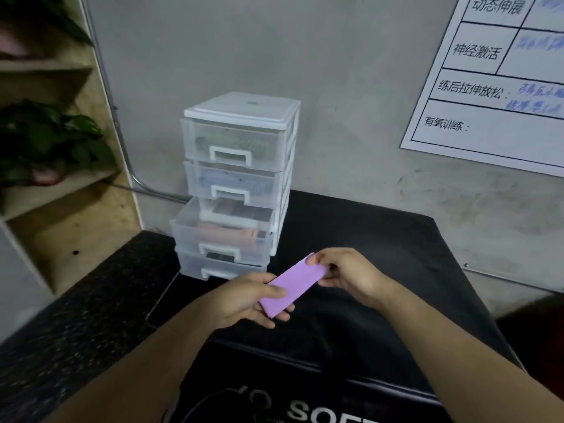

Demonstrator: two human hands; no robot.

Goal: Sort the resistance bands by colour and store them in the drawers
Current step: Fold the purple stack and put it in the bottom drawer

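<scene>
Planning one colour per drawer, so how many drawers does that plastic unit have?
4, stacked in the drawer unit: top drawer shut, second drawer shut, third drawer pulled out, bottom drawer at the base. None seems hidden.

A purple band (293, 285) is a flat, smooth strip held off the surface, its long axis running from 7 o'clock to 1 o'clock. The left hand (250, 297) pinches its lower end and the right hand (345, 273) pinches its upper end.

At 11 o'clock from it stands a translucent white drawer unit (287, 166) with 4 drawers stacked upright. The top drawer (229, 141) is shut and shows greenish bands. The 2nd drawer (235, 184) is shut and shows bluish ones. The 3rd drawer (189, 230) is pulled out and holds a pinkish-orange band (232, 233). The bottom drawer (195, 267) sits slightly out, and its contents are unclear.
</scene>
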